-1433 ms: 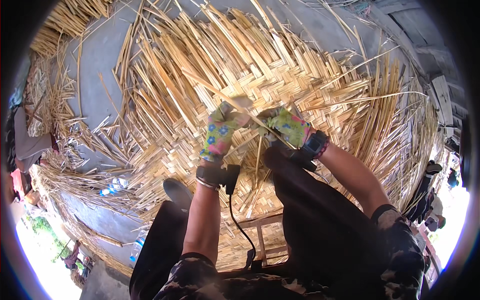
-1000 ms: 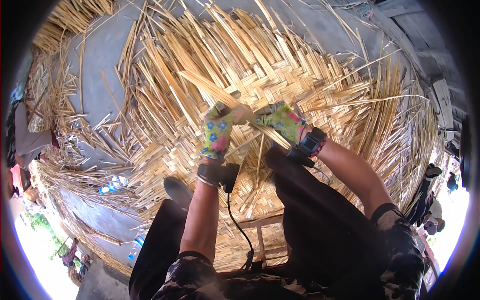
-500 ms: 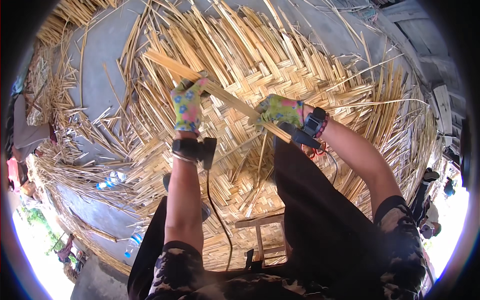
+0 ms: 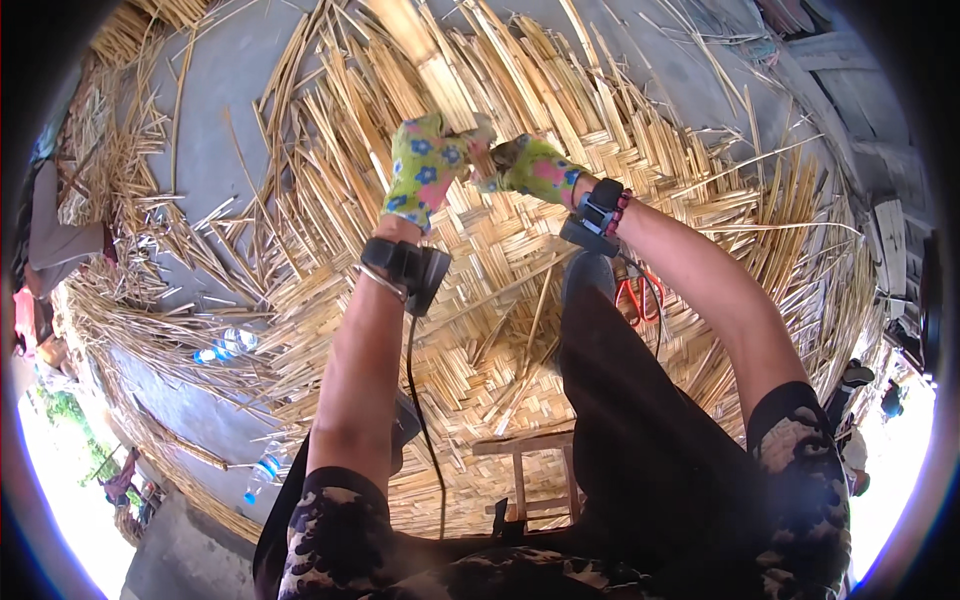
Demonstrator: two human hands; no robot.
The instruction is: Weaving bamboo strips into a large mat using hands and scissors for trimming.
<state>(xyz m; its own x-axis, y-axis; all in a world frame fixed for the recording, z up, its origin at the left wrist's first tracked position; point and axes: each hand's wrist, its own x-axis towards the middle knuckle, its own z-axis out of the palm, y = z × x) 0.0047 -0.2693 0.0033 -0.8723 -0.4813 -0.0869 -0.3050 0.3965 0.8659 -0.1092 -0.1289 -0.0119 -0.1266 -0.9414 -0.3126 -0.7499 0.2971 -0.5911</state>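
My left hand (image 4: 428, 168), in a green flowered glove, is closed around the lower part of a wide, flat reed strip (image 4: 428, 65). The strip slants up and away, its far part over the loose reed ends. Just to the right, my right hand (image 4: 535, 168), gloved alike, is closed at the strip's near end; its fingertips are partly hidden. Both hands are above a large woven reed mat (image 4: 480, 260) with a herringbone pattern. Unwoven reeds (image 4: 340, 130) stick out along its far and left edges.
Red-handled scissors (image 4: 640, 298) lie on the mat beside my right leg. A small wooden stool (image 4: 520, 445) stands near me. Two plastic bottles, one on the left (image 4: 228, 345) and one nearer (image 4: 264, 475), lie by the reeds. Another person's sleeve (image 4: 60, 225) shows at far left.
Both hands have moved farther away and closer together. The reed strip has swung from lying crosswise to pointing away, and my right hand has shifted to its near end.
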